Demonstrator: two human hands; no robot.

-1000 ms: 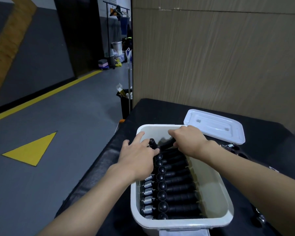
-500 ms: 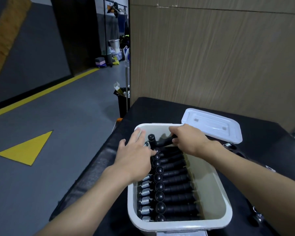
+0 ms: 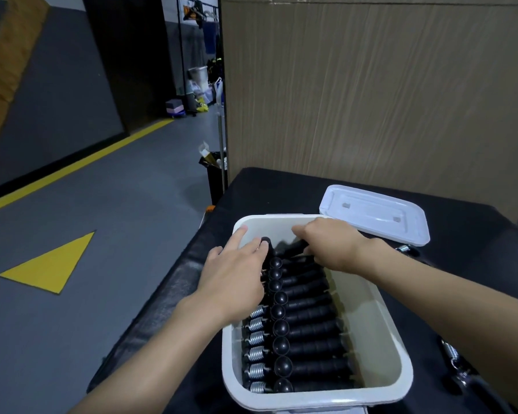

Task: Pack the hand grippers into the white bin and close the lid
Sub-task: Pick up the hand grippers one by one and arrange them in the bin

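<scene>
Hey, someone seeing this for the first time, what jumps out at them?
Both hands, left hand and right hand, work a black hand gripper into the far end of the white bin, already lined with a neat row. The white lid lies off on the black table behind.

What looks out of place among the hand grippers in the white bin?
The farthest hand gripper sits askew: it lies tilted across the far end of the white bin, one handle tip sticking up, while the others lie in a neat parallel row. The right hand holds it; the left hand rests beside it.
</scene>
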